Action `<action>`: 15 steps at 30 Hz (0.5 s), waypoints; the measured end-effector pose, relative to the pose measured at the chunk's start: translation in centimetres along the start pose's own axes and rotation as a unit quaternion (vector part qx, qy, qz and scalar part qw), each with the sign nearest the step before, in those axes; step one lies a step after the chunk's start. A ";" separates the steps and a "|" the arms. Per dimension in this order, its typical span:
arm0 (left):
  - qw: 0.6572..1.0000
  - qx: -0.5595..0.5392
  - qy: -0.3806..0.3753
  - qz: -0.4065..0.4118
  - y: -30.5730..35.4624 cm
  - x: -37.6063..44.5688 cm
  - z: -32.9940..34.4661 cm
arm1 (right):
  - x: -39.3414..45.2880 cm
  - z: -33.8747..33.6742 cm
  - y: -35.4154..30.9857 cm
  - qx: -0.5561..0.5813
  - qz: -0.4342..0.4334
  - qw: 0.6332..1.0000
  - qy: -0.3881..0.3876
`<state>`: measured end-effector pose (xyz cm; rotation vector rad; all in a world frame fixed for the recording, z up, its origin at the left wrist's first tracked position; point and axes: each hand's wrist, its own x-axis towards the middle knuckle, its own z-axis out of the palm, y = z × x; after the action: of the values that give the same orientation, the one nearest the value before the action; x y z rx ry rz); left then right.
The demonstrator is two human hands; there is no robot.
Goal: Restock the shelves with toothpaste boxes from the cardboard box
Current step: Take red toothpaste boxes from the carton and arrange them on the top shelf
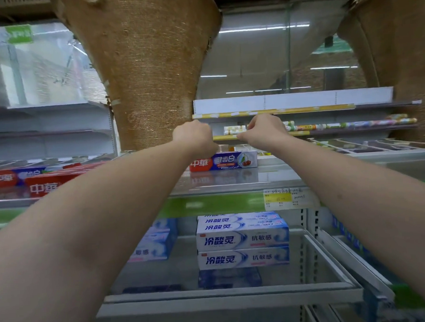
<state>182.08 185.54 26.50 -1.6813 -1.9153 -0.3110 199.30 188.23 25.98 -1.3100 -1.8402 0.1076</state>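
a shop aisle, glass shelves with a green price strip along the front edge of the middle shelf. my left hand and right hand reach deep over it, fingers curled; what they hold, if anything, i cannot tell. the red and blue toothpaste box sits just below them, back from the front edge. a clumsy pull could drag it off the glass. the cardboard box is out of view; my fingertips are hidden behind my knuckles.

A red, blue and white toothpaste box lies flat on the glass shelf. More red toothpaste boxes lie far left, maybe stacked.
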 end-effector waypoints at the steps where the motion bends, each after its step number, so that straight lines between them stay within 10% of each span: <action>1: 1.000 -0.003 0.010 -0.010 -0.7 -0.7 -0.5 | -0.3 0.1 -0.5 -0.001 -0.011 1.000 -0.002; 15: 0.969 -0.046 0.131 -0.203 -11.2 -15.6 -6.5 | -8.9 5.9 -14.4 0.092 -0.201 0.974 -0.056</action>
<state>173.74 167.10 25.37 -1.2142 -2.0508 -0.7515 185.52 176.85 24.43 -0.7996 -2.1001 0.1326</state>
